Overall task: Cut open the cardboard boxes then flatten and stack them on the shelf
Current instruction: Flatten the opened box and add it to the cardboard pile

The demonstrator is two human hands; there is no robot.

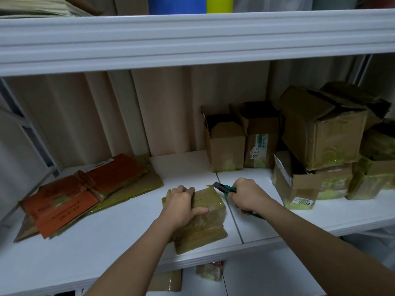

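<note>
The cutting step is in hand; the small tape-wrapped brown cardboard box [202,216] sits at the white shelf's [119,238] front edge; the left hand [181,205] clamps its top; the right hand [248,196] grips a green-handled utility knife [226,189], blade at the box's far right corner; next, I judge, a draw along the tape seam, clear of the left fingers [199,210].

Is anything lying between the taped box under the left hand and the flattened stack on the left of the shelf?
Nothing visible. The small tape-wrapped cardboard box, held by the left hand, sits right of the pile of flattened orange and brown cardboard, with only bare white shelf board between them. The right hand grips the green utility knife on the far side.
</note>
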